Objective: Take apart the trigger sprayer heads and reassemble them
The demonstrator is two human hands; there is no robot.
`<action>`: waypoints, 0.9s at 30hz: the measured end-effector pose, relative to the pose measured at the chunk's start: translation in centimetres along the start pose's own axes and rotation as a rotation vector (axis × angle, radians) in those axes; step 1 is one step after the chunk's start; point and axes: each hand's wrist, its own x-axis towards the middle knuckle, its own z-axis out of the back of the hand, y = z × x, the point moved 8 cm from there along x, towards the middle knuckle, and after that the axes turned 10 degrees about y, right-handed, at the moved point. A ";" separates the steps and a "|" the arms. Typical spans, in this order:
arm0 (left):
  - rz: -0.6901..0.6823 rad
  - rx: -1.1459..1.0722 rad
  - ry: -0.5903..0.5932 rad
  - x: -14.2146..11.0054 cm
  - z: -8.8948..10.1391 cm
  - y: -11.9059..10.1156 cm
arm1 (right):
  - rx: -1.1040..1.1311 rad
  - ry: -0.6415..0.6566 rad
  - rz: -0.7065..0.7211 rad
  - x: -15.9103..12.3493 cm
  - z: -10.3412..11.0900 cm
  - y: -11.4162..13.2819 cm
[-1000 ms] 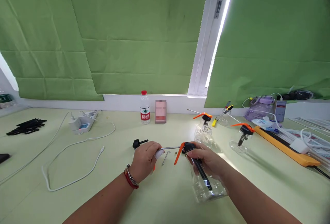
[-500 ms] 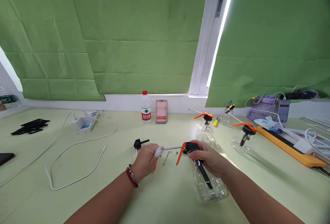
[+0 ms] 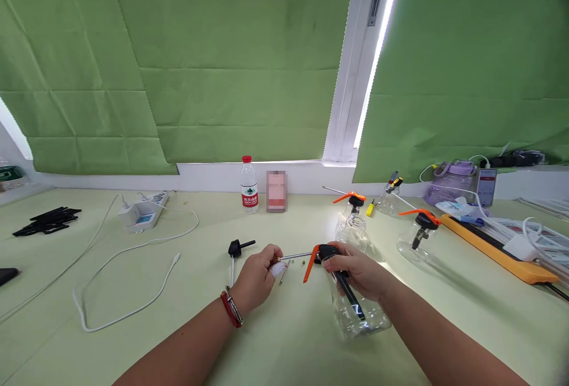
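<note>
My right hand (image 3: 355, 267) is wrapped round the neck and black head of a clear spray bottle (image 3: 362, 321), which is tilted. An orange trigger (image 3: 312, 264) hangs from the head, and a black tube runs down the bottle's side. A thin metal spray rod (image 3: 297, 255) sticks out leftward from the head. At its far end, my left hand (image 3: 255, 276) pinches a small brass-coloured tip (image 3: 280, 259); a white wrap covers one digit. Beneath the rod lie a short metal rod (image 3: 284, 273) and small brass-coloured pieces (image 3: 303, 262). A black pump head (image 3: 235, 248) stands just beyond my left hand.
Behind, more spray bottles with orange triggers (image 3: 422, 220) stand to the right, near a yellow-handled screwdriver (image 3: 370, 208) and an orange-edged case (image 3: 489, 249). A water bottle (image 3: 249, 187) is at the back. White cable (image 3: 133, 243) and black parts (image 3: 48, 220) lie left.
My left hand has turned at the rod's end: the wrapped digit has dropped lower and the brass-coloured tip now shows between the fingers. My right hand keeps its hold on the bottle.
</note>
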 end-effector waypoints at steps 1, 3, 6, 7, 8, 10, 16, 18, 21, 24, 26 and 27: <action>0.015 -0.005 0.002 0.0 -0.1 0.1 | -0.005 0.001 -0.004 0.0 0.0 0.0; 0.079 -0.065 0.023 0.0 -0.4 0.4 | -0.012 0.000 -0.011 0.1 0.1 -0.1; 0.175 -0.205 0.075 0.1 -1.0 0.8 | -0.039 -0.014 -0.022 0.0 0.1 0.0; 0.209 -0.260 0.085 0.1 -1.1 0.9 | -0.051 -0.019 -0.027 0.0 0.1 0.1; 0.245 -0.316 0.085 0.1 -1.3 1.1 | -0.063 -0.024 -0.031 -0.1 0.2 0.2; 0.311 -0.418 0.070 0.0 -1.4 1.6 | -0.075 -0.044 -0.035 -0.3 0.4 0.5; 0.229 -0.517 0.019 0.5 -1.3 1.7 | -0.042 -0.091 -0.027 -0.3 1.3 0.8; 0.143 -0.496 0.010 0.6 -1.2 1.4 | -0.033 -0.068 -0.031 -0.1 1.1 0.4; 0.126 -0.416 0.010 0.5 -1.2 1.4 | -0.017 -0.037 -0.040 0.2 0.6 -0.1; 0.206 -0.371 0.023 0.2 -1.1 1.4 | -0.012 -0.051 -0.043 0.1 0.6 -0.3; 0.231 -0.355 0.040 0.2 -1.2 1.2 | -0.022 -0.060 -0.039 0.1 0.7 -0.1; 0.237 -0.365 0.048 0.2 -1.3 1.1 | -0.033 -0.062 -0.034 0.0 0.8 0.0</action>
